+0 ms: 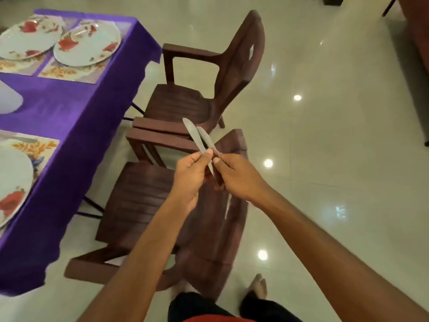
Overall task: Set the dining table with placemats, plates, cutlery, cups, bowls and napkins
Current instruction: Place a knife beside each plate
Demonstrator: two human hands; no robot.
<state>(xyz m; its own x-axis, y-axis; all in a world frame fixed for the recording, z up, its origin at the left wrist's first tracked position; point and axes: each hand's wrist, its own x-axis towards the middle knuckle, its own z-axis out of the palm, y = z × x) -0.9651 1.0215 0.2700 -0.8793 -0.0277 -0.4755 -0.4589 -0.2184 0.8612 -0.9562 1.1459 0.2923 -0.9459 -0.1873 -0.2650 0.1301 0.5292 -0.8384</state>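
While both hands are curled tight, the left hand point(190, 175) and right hand point(234, 175) pinch the handles of two knives point(197, 135), the blades crossed and pointing to eleven o'clock (over a chair, not the table). A slack pinch while parting them could, I judge, drop one onto the near chair point(139, 201) or the floor point(325, 159). The table point(69, 105) lies at ten o'clock, with plates point(87, 46) on placemats point(67, 72) beyond; a hasty reach might strike a plate.

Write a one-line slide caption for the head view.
Left hand and right hand hold two knives above brown chairs, beside the purple table laid with placemats and plates.
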